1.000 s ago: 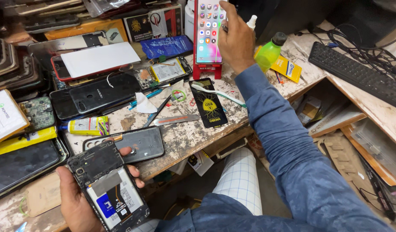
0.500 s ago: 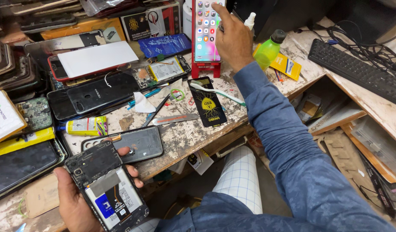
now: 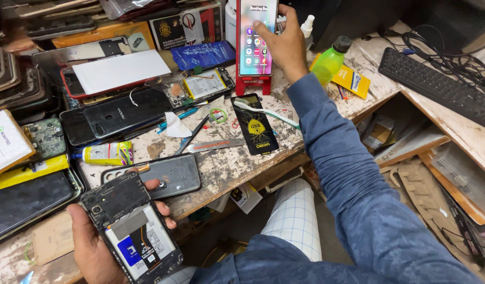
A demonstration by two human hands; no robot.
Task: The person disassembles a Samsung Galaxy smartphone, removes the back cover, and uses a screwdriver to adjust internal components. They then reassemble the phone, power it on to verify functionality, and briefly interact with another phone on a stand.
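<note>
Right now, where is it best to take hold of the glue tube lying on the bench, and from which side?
Probably the glue tube is best gripped across its yellow body, coming from above: it lies flat, cap end pointing left, with bare bench along its near side.

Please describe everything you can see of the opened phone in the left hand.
The opened phone has its back cover off. A dark frame holds a black upper board section with a camera, a grey strip, and a white and blue battery below. It lies face down, tilted, in the left hand near the bench's front edge; fingers wrap its right side.
</note>
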